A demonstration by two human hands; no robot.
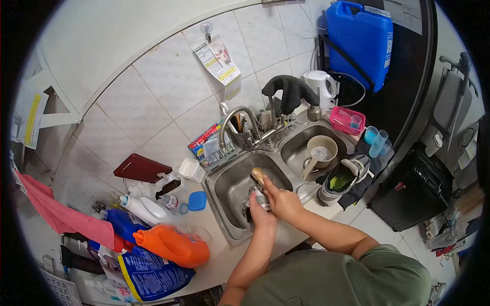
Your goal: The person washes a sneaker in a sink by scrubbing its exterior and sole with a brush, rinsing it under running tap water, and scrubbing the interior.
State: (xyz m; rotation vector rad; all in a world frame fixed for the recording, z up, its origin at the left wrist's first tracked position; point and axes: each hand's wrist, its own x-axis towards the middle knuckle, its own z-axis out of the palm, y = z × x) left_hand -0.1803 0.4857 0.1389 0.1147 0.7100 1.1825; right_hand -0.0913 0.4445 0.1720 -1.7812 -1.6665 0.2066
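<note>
Wooden brush (259, 177) is clamped in the right hand (284, 202), the left hand (263, 214) closed on a grey-white item (261, 198) beside it.

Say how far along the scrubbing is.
Nothing looks clearly finished. The left hand steadies a grey item over the left basin; the right hand holds a brush at it. Rinsing likely remains; whether the shoe on the counter is washed, I cannot tell.

2 forearms (255, 255) converging, left hand (262, 213) curled, right hand (285, 202) gripping (1 finger (270, 186) extended)
</note>
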